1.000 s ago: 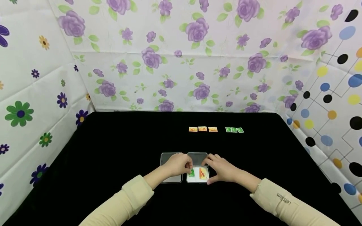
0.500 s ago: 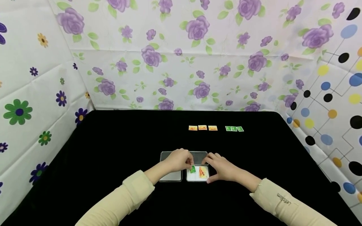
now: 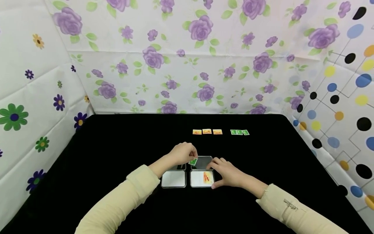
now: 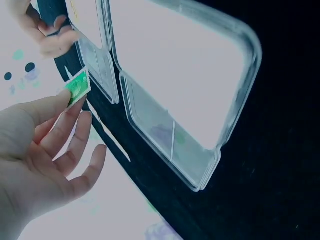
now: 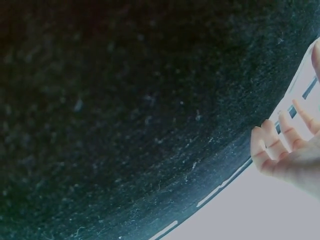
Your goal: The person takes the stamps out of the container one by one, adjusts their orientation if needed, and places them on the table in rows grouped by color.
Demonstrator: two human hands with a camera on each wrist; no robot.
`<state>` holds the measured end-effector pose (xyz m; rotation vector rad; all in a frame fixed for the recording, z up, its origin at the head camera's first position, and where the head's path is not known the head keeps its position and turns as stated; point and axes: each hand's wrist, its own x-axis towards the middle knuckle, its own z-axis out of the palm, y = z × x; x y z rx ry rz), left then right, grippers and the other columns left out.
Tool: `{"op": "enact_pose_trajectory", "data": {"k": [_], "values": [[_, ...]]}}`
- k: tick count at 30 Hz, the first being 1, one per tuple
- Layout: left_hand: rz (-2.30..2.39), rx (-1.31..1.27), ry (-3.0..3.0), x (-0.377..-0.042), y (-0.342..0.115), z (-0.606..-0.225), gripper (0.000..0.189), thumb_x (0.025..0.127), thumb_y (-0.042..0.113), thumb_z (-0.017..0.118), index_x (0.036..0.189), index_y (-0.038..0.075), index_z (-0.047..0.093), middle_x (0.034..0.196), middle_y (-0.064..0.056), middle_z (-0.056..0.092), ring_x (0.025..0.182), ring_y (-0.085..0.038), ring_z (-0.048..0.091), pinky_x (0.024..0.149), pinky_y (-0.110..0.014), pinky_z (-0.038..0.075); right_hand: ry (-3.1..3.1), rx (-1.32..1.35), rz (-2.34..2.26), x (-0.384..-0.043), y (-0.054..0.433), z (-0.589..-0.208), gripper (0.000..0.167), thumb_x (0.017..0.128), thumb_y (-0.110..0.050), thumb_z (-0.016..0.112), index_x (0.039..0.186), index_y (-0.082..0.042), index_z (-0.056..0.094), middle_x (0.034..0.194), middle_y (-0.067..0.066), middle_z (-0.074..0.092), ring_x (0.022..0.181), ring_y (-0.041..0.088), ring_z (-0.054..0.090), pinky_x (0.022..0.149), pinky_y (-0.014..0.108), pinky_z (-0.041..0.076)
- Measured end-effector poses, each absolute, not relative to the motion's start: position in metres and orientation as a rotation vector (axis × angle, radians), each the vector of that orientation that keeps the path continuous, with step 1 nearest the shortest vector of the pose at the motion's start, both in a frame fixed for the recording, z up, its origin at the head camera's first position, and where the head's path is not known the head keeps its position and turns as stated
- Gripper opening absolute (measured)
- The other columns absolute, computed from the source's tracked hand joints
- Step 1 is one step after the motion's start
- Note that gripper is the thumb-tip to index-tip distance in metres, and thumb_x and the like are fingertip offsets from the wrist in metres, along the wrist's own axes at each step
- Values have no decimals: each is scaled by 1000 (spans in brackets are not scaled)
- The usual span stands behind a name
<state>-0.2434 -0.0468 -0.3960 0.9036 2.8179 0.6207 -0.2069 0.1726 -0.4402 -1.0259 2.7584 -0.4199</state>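
One green stamp point(image 4: 78, 89), in left hand point(image 4: 37, 157)

Black-covered table point(image 3: 119, 139), three orange cards point(image 3: 206, 131), three green cards point(image 3: 239, 132), two clear-lidded cases point(image 3: 173, 179)

Right hand point(image 5: 296, 156) at right edge; dark cloth point(image 5: 125, 100) fills most.

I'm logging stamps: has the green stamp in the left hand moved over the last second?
Yes: in the head view, the green stamp in the left hand has moved forward, from the right case's white base to overlap its open lid.
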Motion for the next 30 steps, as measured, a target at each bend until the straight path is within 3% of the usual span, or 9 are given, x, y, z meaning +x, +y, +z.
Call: {"op": "enact_pose_trajectory", "data": {"k": [7,19,24,30], "values": [[549,855,2886,-258,-45,-395,7,86,6,67,81,9,71,80,-3,69,68,-12,60,66,-27,50,2760,-1002,-401,-208,172,-442,62,68,-44,80,117,-14,58,114,3,52,96,17,46,81,42,43],[537,776,2884,-272,-32,-390,14,85,9,69,71,12,67,69,0,64,61,-11,54,64,-28,47,2771,-1009,-403,-207,174,-442,63,67,-45,80,117,-14,58,114,4,52,93,16,44,78,39,42],[474,750,2900,-278,-26,-387,19,86,9,68,68,14,66,70,2,65,66,-12,57,69,-31,48,2766,-1026,-411,-207,173,-442,64,67,-46,80,117,-13,58,115,4,52,92,15,43,78,37,41],[387,718,2906,-289,-14,-378,18,86,4,65,71,13,69,76,2,67,67,-14,57,63,-29,46,2792,-1034,-401,-206,174,-442,63,67,-44,81,117,-14,58,114,3,52,94,16,45,79,38,42]]}}
